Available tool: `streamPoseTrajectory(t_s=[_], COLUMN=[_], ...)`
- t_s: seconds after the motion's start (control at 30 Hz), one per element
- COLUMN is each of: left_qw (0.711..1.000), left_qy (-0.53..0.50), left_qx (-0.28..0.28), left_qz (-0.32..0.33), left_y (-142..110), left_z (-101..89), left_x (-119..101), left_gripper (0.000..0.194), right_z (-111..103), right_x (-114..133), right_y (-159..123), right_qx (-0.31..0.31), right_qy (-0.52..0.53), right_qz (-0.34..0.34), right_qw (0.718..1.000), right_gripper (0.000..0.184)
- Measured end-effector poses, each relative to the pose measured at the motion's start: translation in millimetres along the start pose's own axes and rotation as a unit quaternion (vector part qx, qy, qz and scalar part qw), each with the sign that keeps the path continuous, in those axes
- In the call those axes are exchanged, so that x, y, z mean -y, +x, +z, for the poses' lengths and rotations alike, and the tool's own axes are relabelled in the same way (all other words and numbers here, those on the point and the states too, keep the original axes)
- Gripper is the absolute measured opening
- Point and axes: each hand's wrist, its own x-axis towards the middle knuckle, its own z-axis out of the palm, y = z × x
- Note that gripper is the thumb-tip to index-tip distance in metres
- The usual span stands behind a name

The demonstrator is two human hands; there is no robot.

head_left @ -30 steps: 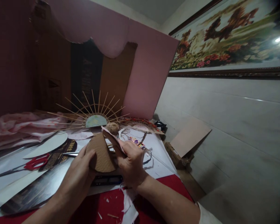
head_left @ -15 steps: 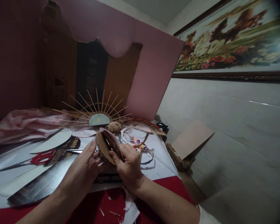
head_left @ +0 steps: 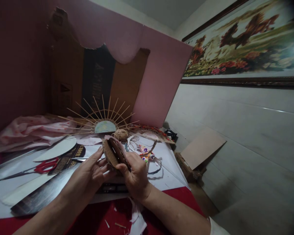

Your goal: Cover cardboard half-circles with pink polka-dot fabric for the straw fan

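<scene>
A folded or doubled piece of brown cardboard (head_left: 110, 156) with a curved edge and pale pink backing is held up over the table, its two layers gaping apart. My right hand (head_left: 136, 174) grips its right side, thumb on the near face. On the left, my left hand (head_left: 90, 174) has its fingers stretched and apart, close under the cardboard's left edge; the thumb tip is at that edge, and whether it presses there I cannot tell. Behind the cardboard sit a ball of twine (head_left: 121, 134) and a half-round woven piece with radiating sticks (head_left: 105, 126).
Red-handled scissors (head_left: 45, 165), white curved cutouts (head_left: 57, 149) and a shiny dark sheet (head_left: 36, 194) lie left. Pink cloth (head_left: 34, 129) is bunched behind. A flower-patterned strip (head_left: 147, 153) is right. White scraps (head_left: 137, 220) rest on red cloth (head_left: 100, 215).
My left hand's fingers have spread and loosened slightly beside the cardboard. My right hand keeps its grip. The whole view has shifted a little.
</scene>
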Motion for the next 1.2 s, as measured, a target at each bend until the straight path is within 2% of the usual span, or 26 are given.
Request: streamPoseTrajectory(t_s=[0.1, 0.33, 0.7, 1.2], left_qw=[1.000, 1.000, 0.999, 0.998], left_qy=[0.009, 0.008, 0.047, 0.065], left_qx=[-0.004, -0.004, 0.000, 0.013], left_qz=[-0.003, -0.009, 0.004, 0.006], left_y=[2, 5, 2, 4], left_z=[-1.3, -4.6, -7.5, -11.7], left_x=[0, 3, 0, -2], left_gripper=[0.032, 0.026, 0.027, 0.025], right_z=[-1, -1, -3, -5], right_x=[0, 3, 4, 7], right_y=[-1, -1, -1, 1], right_qx=[0.013, 0.033, 0.055, 0.058], right_qy=[0.017, 0.031, 0.030, 0.046], right_qz=[-0.001, -0.014, -0.029, -0.032], right_qw=[1.000, 0.999, 0.998, 0.997], right_gripper=[0.058, 0.047, 0.049, 0.039])
